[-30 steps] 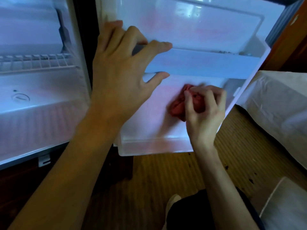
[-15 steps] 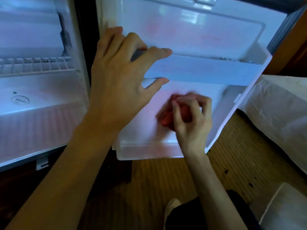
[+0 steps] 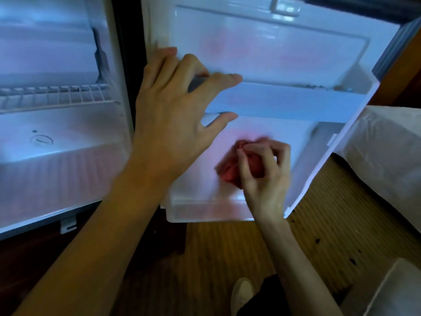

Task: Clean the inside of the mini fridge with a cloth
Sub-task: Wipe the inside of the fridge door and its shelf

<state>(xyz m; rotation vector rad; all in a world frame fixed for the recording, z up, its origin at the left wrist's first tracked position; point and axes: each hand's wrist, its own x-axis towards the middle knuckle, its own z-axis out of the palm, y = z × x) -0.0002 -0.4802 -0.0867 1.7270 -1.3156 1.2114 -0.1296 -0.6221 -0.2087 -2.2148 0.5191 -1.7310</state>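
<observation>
Head view: the right hand (image 3: 264, 176) grips the bunched red cloth (image 3: 239, 169) against the lower inner panel of the fridge door (image 3: 284, 53), further left than a second ago. The left hand (image 3: 175, 115), fingers spread, still braces the door shelf (image 3: 284, 102).

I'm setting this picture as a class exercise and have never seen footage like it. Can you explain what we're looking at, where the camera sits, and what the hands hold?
The camera is worn on a person's head, looking down at their own bare hands. In front stands an open mini fridge with a wire shelf. The left hand steadies the door shelf rail on the open fridge door. The right hand grips a bunched red cloth against the door's inner panel.
</observation>
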